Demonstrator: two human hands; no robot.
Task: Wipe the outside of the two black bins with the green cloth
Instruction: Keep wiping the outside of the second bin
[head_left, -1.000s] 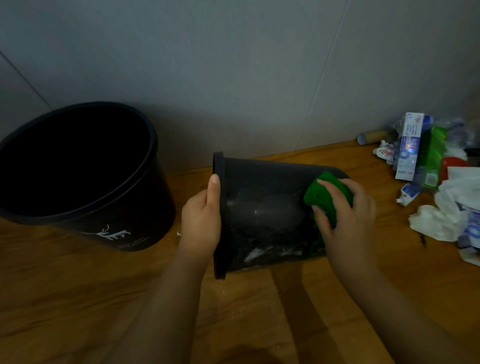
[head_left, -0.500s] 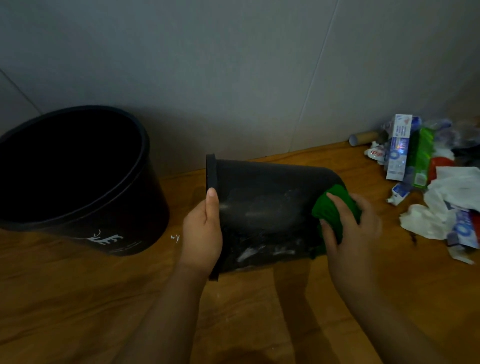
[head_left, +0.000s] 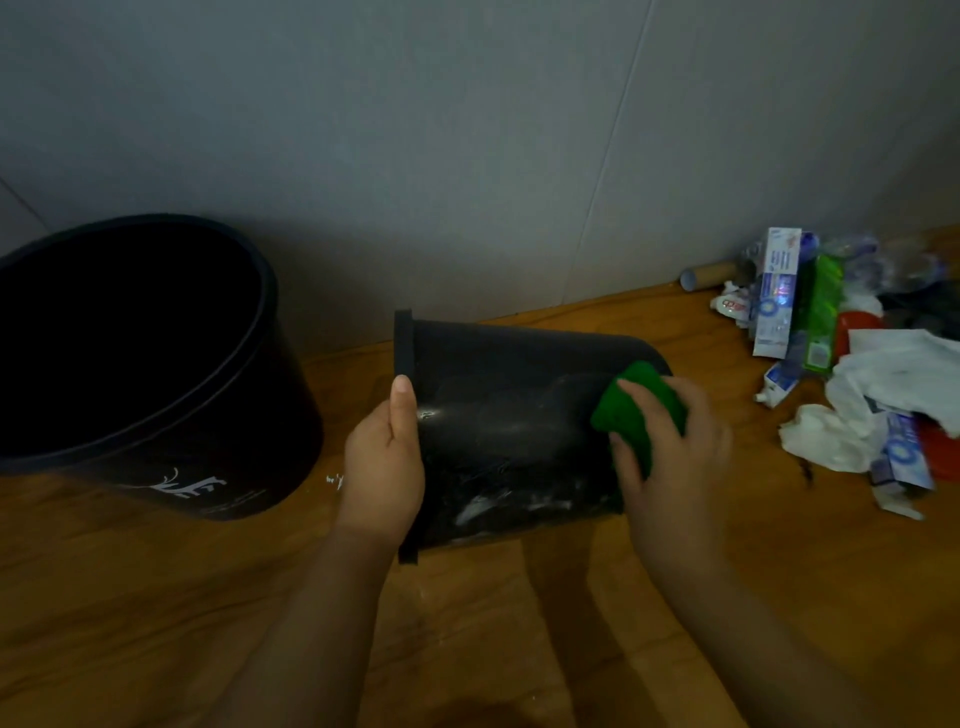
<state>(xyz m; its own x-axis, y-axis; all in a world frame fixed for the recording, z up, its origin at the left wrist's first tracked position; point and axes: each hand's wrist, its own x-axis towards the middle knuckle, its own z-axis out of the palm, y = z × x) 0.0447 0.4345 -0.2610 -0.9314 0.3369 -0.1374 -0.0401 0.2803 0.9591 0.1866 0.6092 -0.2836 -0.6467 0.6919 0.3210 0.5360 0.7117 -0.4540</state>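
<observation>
Two hands at centre frame. Left hand gripping the rim of one black bin on its side, thumb flat along the rim edge. Right hand curled round one green cloth, pressing it onto the bin's wall near the base. On a wooden floor. Further back, left of frame: second black bin, upright, white motif low on its wall. Right edge: one litter heap of cartons and tissues. Beyond, upper frame: grey wall.
</observation>
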